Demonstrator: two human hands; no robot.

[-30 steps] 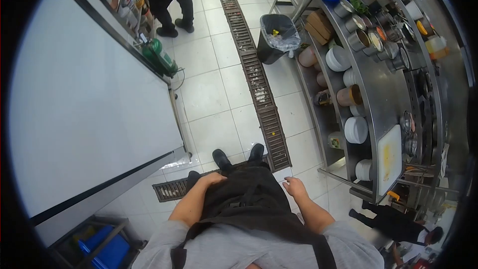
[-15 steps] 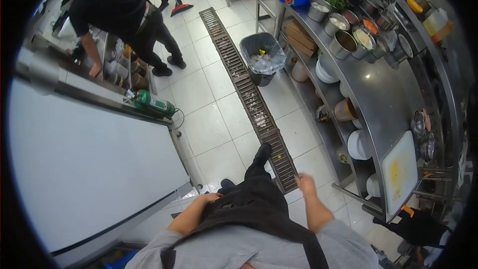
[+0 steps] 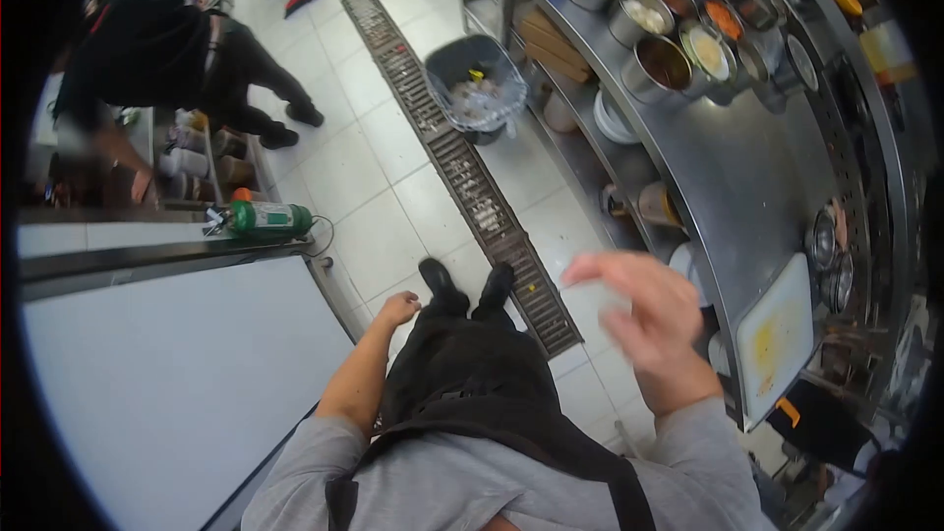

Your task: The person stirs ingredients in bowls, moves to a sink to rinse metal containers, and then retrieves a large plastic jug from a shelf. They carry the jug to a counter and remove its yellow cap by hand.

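Observation:
My right hand (image 3: 644, 310) is raised in front of me at the right, a little blurred. Its thumb and fingers are apart and bent, with nothing between them; behind it lie the floor and the shelves of the steel counter (image 3: 747, 187). My left hand (image 3: 400, 309) hangs low beside my dark apron (image 3: 472, 369), near the white surface (image 3: 187, 364) on the left. Its fingers are loosely bent and I see nothing in them. A white cutting board (image 3: 777, 339) with yellow stains lies on the counter's near end.
A floor drain grate (image 3: 462, 172) runs ahead past a lined trash bin (image 3: 477, 84). Metal pots (image 3: 657, 67) of food stand on the counter. A green cylinder (image 3: 267, 219) lies at the left, near a bending co-worker (image 3: 147, 54). A red broom (image 3: 306, 0) is farther back.
My right hand has risen from low at my side and opened. My left hand has moved forward, away from my apron. I have stepped forward, and the view has shifted.

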